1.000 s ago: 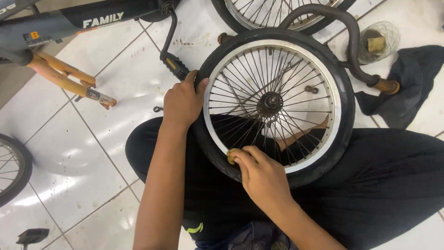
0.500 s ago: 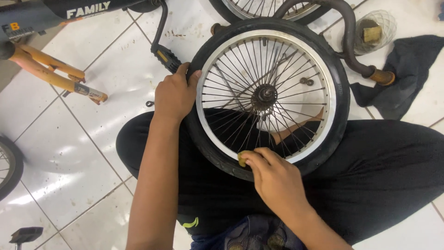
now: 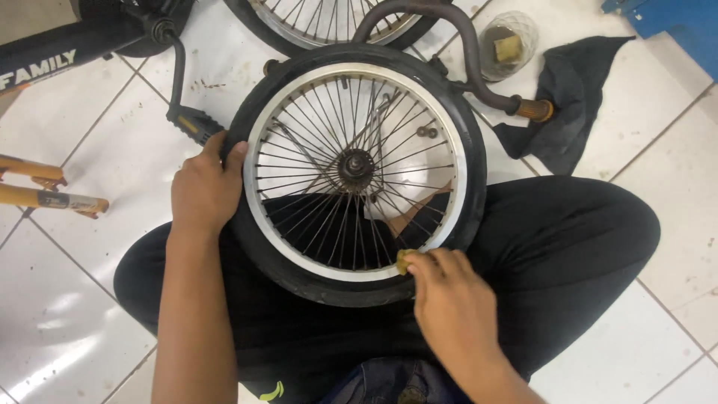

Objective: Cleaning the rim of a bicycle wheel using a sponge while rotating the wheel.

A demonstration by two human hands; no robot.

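White tiled floor (image 3: 105, 314), dark rag (image 3: 568, 97), clear glass jar (image 3: 507, 41), orange-tipped bent handlebar (image 3: 479, 67), black pedal (image 3: 193, 123) lying on it.

A small bike wheel (image 3: 357, 168) lies flat on the person's crossed legs. It has a fat black tire, a shiny silver rim and thin metal spokes going to the middle. A little yellow pad (image 3: 404, 261) presses on the near side of the rim.
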